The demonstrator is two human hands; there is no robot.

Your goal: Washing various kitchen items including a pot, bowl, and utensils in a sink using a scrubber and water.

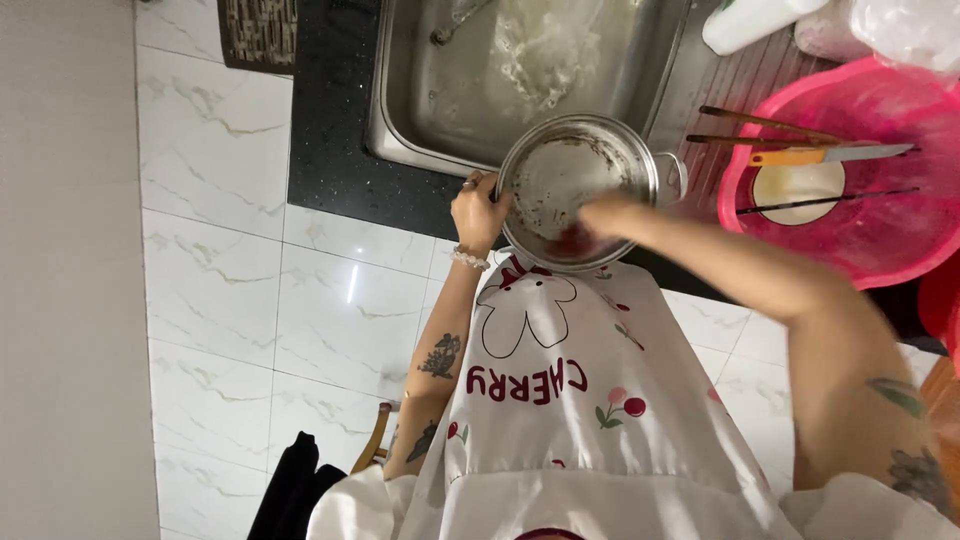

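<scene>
**Scrubbing a pot at the sink edge**

Midway through washing, by the look of it: round stainless steel pot (577,190) held over the front edge of the black stone bench (330,150), just ahead of the white printed apron (560,400). Left hand (478,210) clenched around the pot's near-left rim, thumb over the lip, beaded bracelet at the wrist. Right hand (605,215) inside the pot, low against the near wall, blurred with motion; apparently pressing something small and red (572,240) to the metal, though grip too smeared to tell for certain.

Pot tilted slightly toward the body, inner wall streaked with dark residue and dull film, side handle sticking out past the right hand. Scrubbing judged unfinished; next, probably turning the pot under the left hand to reach the far wall, then rinsing.

Beyond the hands, steel sink basin (440,90) with foamy water. Further right of the right hand, pink plastic basin (880,230) holding a pale dish, chopsticks and an orange-handled knife (830,154).
</scene>
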